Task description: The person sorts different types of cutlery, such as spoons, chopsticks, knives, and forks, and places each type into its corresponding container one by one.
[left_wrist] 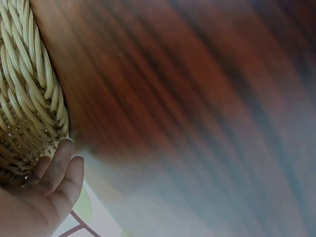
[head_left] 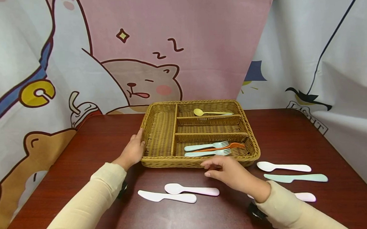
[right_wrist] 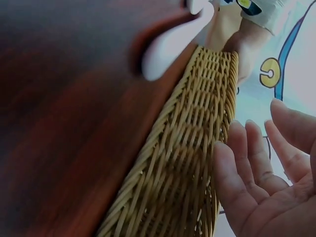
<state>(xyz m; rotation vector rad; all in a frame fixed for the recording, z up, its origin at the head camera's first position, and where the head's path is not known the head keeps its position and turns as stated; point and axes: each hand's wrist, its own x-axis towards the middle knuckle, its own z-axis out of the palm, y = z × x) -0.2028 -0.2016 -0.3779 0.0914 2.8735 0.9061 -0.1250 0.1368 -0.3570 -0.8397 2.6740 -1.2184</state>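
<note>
Rectangular tan woven-wicker basket (head_left: 170, 159) on glossy reddish-brown wooden table (head_left: 205, 218); left hand (head_left: 132, 151) resting against its ribbed left wall, fingers nearly straight; right hand (head_left: 229, 169) by near rim, fingers loosely bent and spread; two smooth pale-mint forks (head_left: 200, 154), orange fork (head_left: 237, 145) between them, in near compartment; round-bowled yellow spoon (head_left: 198, 112) in far one; white knife (head_left: 167, 196), white spoon (head_left: 190, 189) before basket

We take this for a small screened-off tabletop set; cloth (head_left: 217, 42) hangs behind the table (head_left: 181, 219) and down both sides, with folds at the right, printed with cartoons such as a sleeping bear (head_left: 153, 82) and a yellow bell (head_left: 26, 94); the table, dark red and wood-grained, meets it at the back; the basket (head_left: 173, 162) and forks (head_left: 200, 147) are household goods; whether a home or a studio lies around, we cannot tell.
</note>
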